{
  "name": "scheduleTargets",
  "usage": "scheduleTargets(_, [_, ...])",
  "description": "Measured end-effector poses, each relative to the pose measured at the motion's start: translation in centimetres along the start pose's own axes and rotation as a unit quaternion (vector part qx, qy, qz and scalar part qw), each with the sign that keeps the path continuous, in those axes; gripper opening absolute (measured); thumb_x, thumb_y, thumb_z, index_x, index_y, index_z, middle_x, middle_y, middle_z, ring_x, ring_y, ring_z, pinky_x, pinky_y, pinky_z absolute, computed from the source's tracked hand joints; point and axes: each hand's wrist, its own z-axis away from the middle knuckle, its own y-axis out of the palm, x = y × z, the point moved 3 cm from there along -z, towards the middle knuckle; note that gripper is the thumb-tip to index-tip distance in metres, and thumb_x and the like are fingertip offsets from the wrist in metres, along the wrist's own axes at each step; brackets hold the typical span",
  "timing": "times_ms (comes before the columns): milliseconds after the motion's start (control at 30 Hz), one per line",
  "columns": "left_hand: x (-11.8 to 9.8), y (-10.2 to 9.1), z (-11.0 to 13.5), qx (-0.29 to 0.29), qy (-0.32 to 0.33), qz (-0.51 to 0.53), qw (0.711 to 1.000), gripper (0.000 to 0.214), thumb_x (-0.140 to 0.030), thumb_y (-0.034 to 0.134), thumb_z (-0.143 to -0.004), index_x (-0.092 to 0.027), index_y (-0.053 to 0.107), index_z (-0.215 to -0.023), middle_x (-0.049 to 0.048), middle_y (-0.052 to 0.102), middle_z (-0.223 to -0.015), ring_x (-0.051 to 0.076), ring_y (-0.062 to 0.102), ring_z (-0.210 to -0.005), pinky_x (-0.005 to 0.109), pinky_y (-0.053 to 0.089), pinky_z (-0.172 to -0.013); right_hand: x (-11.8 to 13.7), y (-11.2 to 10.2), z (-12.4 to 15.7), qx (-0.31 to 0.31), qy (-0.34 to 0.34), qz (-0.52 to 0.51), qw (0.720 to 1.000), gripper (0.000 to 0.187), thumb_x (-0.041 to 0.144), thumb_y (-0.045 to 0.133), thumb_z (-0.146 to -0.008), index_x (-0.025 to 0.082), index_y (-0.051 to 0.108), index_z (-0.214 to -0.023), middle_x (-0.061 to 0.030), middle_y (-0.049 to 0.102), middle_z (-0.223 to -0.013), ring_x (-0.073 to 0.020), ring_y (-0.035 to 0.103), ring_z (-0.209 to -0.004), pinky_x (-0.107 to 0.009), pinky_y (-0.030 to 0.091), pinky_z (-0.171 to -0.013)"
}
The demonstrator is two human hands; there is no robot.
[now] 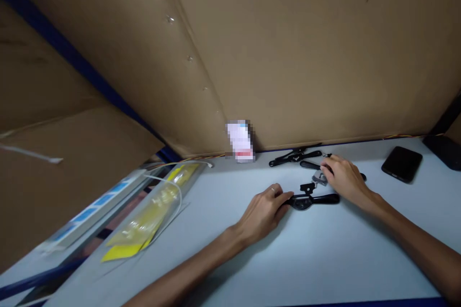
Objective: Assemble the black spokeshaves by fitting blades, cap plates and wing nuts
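My left hand point(265, 208) lies on the pale table point(324, 259), its fingertips touching the left end of a black elongated part point(312, 200). My right hand point(344, 177) rests further back, fingers curled and pinched around a small grey metal piece point(319, 178) next to the black part. A second black elongated part point(294, 157) lies behind them near the cardboard wall, and another dark piece pokes out from under my right hand.
A tall cardboard wall point(288, 57) rises behind the table. A black phone point(401, 163) lies at the right, with a dark object point(444, 150) beyond it. A clear bag with yellow contents point(151, 213) sits at the left table edge, beside a blue frame rail.
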Motion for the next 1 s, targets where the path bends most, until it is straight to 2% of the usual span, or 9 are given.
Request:
scheduleTargets(133, [0.3,-0.3,-3.7,-0.035,-0.027,-0.032,0.999,0.034,-0.024,0.052,-0.102,-0.019,0.055,-0.136,0.0070,0.066,-0.105,0.021,0.066,-0.096,0.036,0.059,-0.086,0.8,0.6,0.4,0.002,-0.049,0.022,0.999,0.031,0.030,0.043,-0.100,0.022,0.073,-0.103,-0.0119,0.069,-0.102,-0.0300,0.063,-0.099,-0.044,0.049,-0.083])
scheduleTargets(200, [1.4,-0.6,-6.1,-0.055,-0.047,-0.058,0.996,0.033,-0.018,0.045,-0.103,-0.016,0.055,-0.135,0.0113,0.064,-0.119,0.024,0.062,-0.110,0.040,0.056,-0.094,1.2,1.2,0.7,0.008,-0.070,0.028,0.997,0.035,0.035,0.042,-0.102,0.020,0.071,-0.117,-0.0144,0.069,-0.114,-0.0321,0.062,-0.109,-0.049,0.049,-0.091])
scheduleTargets(333, [3.8,-0.1,-10.0,-0.041,-0.046,-0.112,0.992,0.032,-0.012,0.054,-0.098,-0.014,0.060,-0.129,0.0141,0.064,-0.123,0.029,0.058,-0.120,0.047,0.050,-0.102,2.3,2.5,2.0,0.046,-0.120,0.036,0.991,0.054,0.051,0.044,-0.102,0.018,0.056,-0.144,-0.0181,0.055,-0.148,-0.0353,0.048,-0.138,-0.057,0.040,-0.110])
scheduleTargets(433, [4.6,0.5,-11.1,-0.022,-0.046,-0.149,0.987,0.029,-0.026,0.062,-0.099,-0.014,0.062,-0.125,0.0125,0.064,-0.125,0.027,0.061,-0.116,0.048,0.053,-0.099,2.5,3.3,2.6,0.077,-0.135,0.047,0.987,0.067,0.059,0.039,-0.102,0.014,0.050,-0.149,-0.0208,0.045,-0.156,-0.0386,0.036,-0.147,-0.062,0.029,-0.117])
scheduleTargets(533, [4.7,0.6,-10.9,-0.004,-0.056,-0.170,0.984,0.036,-0.037,0.064,-0.099,-0.017,0.059,-0.129,0.0101,0.062,-0.129,0.024,0.065,-0.109,0.045,0.057,-0.092,2.1,3.4,2.5,0.106,-0.138,0.057,0.983,0.069,0.060,0.036,-0.102,0.013,0.047,-0.152,-0.0219,0.039,-0.159,-0.0396,0.031,-0.149,-0.063,0.026,-0.118])
scheduleTargets(667, [4.5,0.1,-9.9,0.015,-0.077,-0.171,0.982,0.034,-0.035,0.063,-0.099,-0.016,0.060,-0.127,0.0099,0.063,-0.127,0.024,0.065,-0.109,0.045,0.056,-0.093,1.5,2.9,1.8,0.159,-0.151,0.057,0.974,0.066,0.056,0.039,-0.102,0.013,0.049,-0.151,-0.0216,0.034,-0.162,-0.0414,0.029,-0.150,-0.063,0.027,-0.118])
scheduleTargets(733, [4.5,-0.2,-9.1,0.017,-0.092,-0.158,0.983,0.025,-0.017,0.053,-0.100,-0.008,0.066,-0.120,0.0167,0.065,-0.120,0.027,0.063,-0.112,0.044,0.050,-0.100,1.2,2.5,1.4,0.184,-0.157,0.051,0.969,0.061,0.054,0.037,-0.103,0.019,0.047,-0.153,-0.0158,0.030,-0.165,-0.0398,0.024,-0.152,-0.062,0.023,-0.120])
scheduleTargets(800, [4.7,-0.2,-8.2,0.012,-0.109,-0.142,0.984,0.032,-0.009,0.047,-0.097,-0.005,0.065,-0.122,0.0211,0.063,-0.122,0.029,0.060,-0.116,0.044,0.046,-0.103,1.0,2.3,0.9,0.208,-0.155,0.046,0.965,0.059,0.052,0.035,-0.105,0.022,0.046,-0.154,-0.0132,0.026,-0.168,-0.0400,0.018,-0.153,-0.063,0.018,-0.121])
scheduleTargets(1000, [4.9,-0.4,-4.7,-0.014,-0.142,-0.111,0.984,0.039,-0.010,0.044,-0.094,-0.007,0.063,-0.128,0.0191,0.062,-0.126,0.031,0.055,-0.121,0.043,0.042,-0.102,0.7,2.1,-0.3,0.256,-0.162,0.052,0.952,0.061,0.053,0.034,-0.107,0.017,0.042,-0.156,-0.0171,0.019,-0.169,-0.0415,0.015,-0.153,-0.064,0.017,-0.119])
